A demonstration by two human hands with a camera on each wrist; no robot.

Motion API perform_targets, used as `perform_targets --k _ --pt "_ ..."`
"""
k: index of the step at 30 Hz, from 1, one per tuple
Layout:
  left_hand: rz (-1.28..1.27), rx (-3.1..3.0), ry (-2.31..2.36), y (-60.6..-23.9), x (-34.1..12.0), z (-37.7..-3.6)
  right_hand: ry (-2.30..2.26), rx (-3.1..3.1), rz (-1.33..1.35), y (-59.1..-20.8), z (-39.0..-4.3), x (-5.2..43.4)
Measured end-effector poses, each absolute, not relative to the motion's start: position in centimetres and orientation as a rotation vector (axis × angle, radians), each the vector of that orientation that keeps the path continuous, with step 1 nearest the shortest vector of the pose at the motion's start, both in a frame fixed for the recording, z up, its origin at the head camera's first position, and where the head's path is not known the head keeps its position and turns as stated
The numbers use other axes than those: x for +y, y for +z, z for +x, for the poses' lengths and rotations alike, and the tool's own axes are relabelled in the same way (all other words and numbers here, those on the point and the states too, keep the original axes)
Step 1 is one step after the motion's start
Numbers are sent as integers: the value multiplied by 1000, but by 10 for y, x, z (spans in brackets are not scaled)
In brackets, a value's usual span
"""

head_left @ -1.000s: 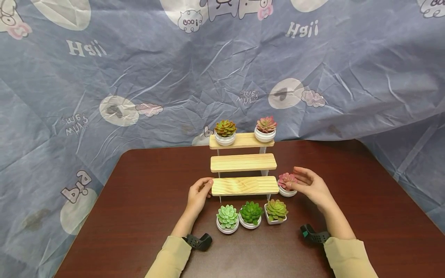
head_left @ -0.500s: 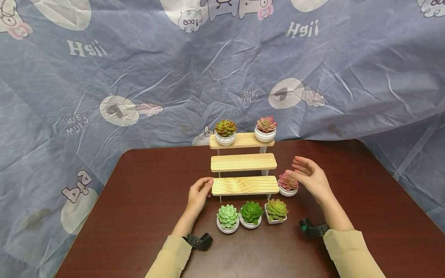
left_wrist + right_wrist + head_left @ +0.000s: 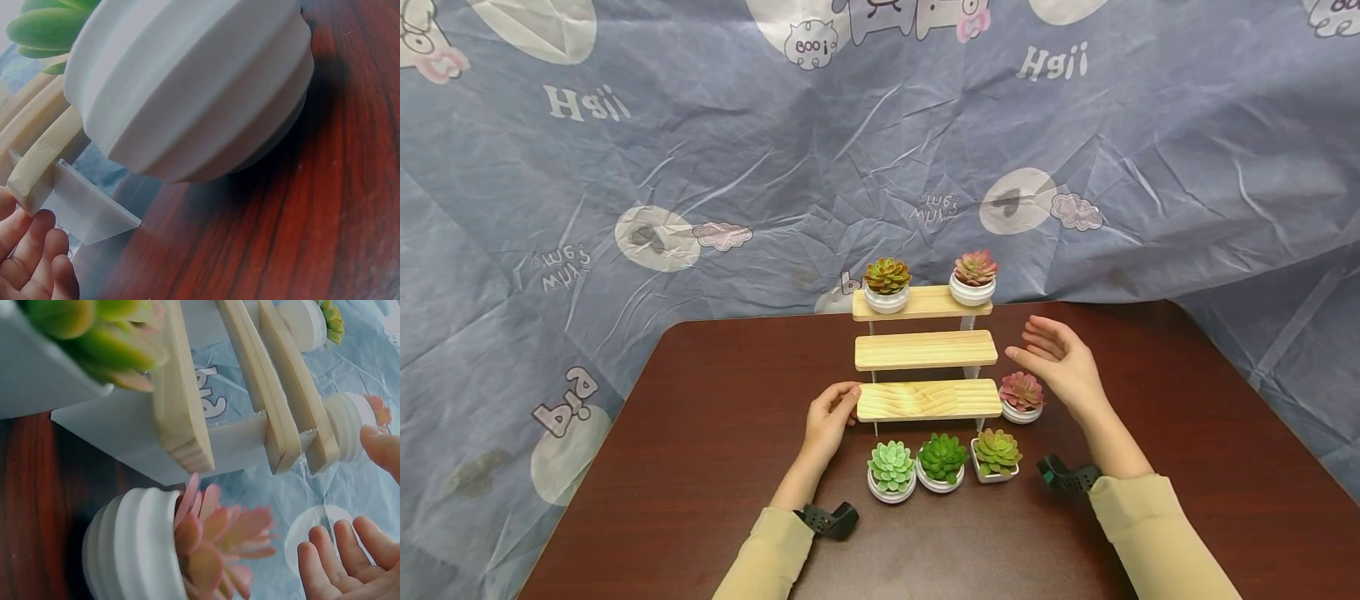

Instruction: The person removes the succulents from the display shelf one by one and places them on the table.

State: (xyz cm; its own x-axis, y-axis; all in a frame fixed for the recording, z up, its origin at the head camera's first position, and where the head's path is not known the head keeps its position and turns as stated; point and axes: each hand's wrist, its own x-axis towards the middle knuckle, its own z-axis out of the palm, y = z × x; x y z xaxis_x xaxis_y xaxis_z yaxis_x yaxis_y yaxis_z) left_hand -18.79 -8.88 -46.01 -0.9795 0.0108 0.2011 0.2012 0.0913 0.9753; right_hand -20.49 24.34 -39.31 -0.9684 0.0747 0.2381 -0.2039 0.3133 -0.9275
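Across my feed the largest thing is the printed blue cloth (image 3: 820,167), hanging behind everything; before it spreads the dark red-brown table (image 3: 737,400), and on that rises the three-step wooden stand (image 3: 926,351), with a top shelf (image 3: 928,303) and a lowest shelf (image 3: 928,401) nearest me; the right hand (image 3: 1062,365) hovers near the stand's right end, fingers apart and thumb spread away from them, holding nothing; the left hand (image 3: 831,419) pinches the left end of the lowest shelf; I take that as steadying, so I would have it press lightly and level, neither lifting nor dragging the board; the orange-brown succulent (image 3: 887,285) and the pink succulent (image 3: 973,278) stand upright toward either end of the top shelf; the reddish succulent (image 3: 1022,397) sits upright on the table below the right hand, just beside the stand; the pale green succulent (image 3: 891,472), the dark green succulent (image 3: 942,462) and the square-potted succulent (image 3: 996,456) line up in front; for a hold on any of these, I judge the white pot wall safer than the leaves, which could bend or pull loose.
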Motion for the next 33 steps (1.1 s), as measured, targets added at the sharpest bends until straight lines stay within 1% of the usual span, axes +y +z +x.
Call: perform_targets --k 33 --pt "-227 -2209 -2011 -460 -89 -189 1619 -2397 173 -356 -243 203"
